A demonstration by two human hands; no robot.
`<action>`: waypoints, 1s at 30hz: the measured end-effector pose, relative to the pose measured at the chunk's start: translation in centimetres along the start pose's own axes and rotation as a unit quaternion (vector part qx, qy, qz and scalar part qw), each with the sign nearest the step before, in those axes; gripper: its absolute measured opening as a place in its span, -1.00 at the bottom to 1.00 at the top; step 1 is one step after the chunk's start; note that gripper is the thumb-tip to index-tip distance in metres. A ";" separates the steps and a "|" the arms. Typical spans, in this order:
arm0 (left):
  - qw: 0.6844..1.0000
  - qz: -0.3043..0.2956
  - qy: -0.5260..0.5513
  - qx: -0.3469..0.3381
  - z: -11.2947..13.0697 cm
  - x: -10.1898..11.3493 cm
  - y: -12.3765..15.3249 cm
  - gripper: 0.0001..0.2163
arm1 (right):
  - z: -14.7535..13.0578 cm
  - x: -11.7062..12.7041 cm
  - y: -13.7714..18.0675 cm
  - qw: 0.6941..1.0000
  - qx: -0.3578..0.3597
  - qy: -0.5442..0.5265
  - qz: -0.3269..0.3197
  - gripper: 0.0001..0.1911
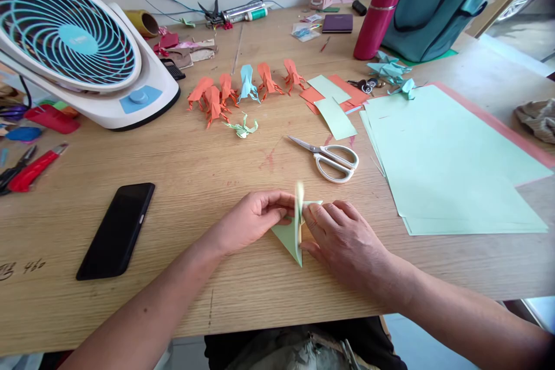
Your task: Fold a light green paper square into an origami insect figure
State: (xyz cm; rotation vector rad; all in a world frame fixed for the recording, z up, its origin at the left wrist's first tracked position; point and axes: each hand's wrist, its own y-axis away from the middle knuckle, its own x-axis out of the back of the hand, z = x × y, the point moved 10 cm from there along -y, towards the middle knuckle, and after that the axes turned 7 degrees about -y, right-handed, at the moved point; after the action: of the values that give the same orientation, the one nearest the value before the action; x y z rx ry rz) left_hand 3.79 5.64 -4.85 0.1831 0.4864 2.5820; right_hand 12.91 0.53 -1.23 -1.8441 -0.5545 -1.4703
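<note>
Between my two hands, a folded piece of light green paper (pixel 288 237) sits low over the wooden table, one point facing me and a flap standing upright, slightly blurred. My left hand (pixel 255 217) pinches it from the left, thumb toward me and fingers partly behind the flap. From the other side, my right hand (pixel 340 237) presses its fingers and thumb against the fold. White-handled scissors (pixel 332 159) lie just beyond my hands, blades pointing left. Farther off is a small green folded paper figure (pixel 243 127).
Several orange paper figures (pixel 212 105) and a blue one (pixel 247 84) stand at the back. Green sheets (pixel 451 156) cover the right side, with cut strips (pixel 336 118) nearby. A phone (pixel 116 231) and fan (pixel 143 78) are left; a pink bottle (pixel 377 23) stands back right.
</note>
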 end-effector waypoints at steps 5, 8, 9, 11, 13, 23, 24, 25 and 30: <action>1.000 0.008 -0.005 -0.009 -1.1 0.0 -0.7 -0.74 | 0.1 0.0 0.2 1.000 0.006 0.007 0.003 -0.73; 1.000 0.021 -0.015 -0.016 -1.6 0.4 -0.9 -0.74 | 0.0 0.3 0.4 1.000 0.015 0.008 0.016 -0.64; 0.999 0.025 -0.021 -0.019 -1.7 0.4 -0.9 -0.74 | -0.1 0.4 0.4 1.000 0.018 0.005 0.020 -0.64; 0.999 0.031 -0.035 -0.024 -1.7 0.4 -0.9 -0.73 | -0.1 0.6 0.5 0.999 0.022 0.003 0.026 -0.67; 0.998 0.033 -0.044 -0.027 -1.7 0.4 -0.9 -0.73 | -0.1 0.8 0.6 0.999 0.027 0.004 0.031 -0.69; 0.998 0.023 -0.035 -0.049 -1.6 0.1 -1.1 -0.76 | -0.9 1.3 1.1 0.997 0.080 0.002 0.015 -0.80; 0.998 0.024 -0.037 -0.047 -1.5 0.1 -1.2 -0.77 | -1.0 1.3 1.2 0.996 0.087 0.000 0.015 -0.80; 0.998 0.026 -0.041 -0.043 -1.5 0.1 -1.2 -0.77 | -1.1 1.4 1.2 0.996 0.092 -0.003 0.016 -0.79; 0.996 0.045 -0.071 -0.024 -1.2 0.3 -0.9 -0.80 | -1.3 1.7 1.1 0.994 0.104 -0.021 0.017 -0.75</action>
State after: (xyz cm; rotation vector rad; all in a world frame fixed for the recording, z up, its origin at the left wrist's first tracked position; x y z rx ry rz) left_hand 3.70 6.18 -6.26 0.3767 0.3721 2.6424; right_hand 13.28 -1.34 0.26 -1.7154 -0.6679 -1.3033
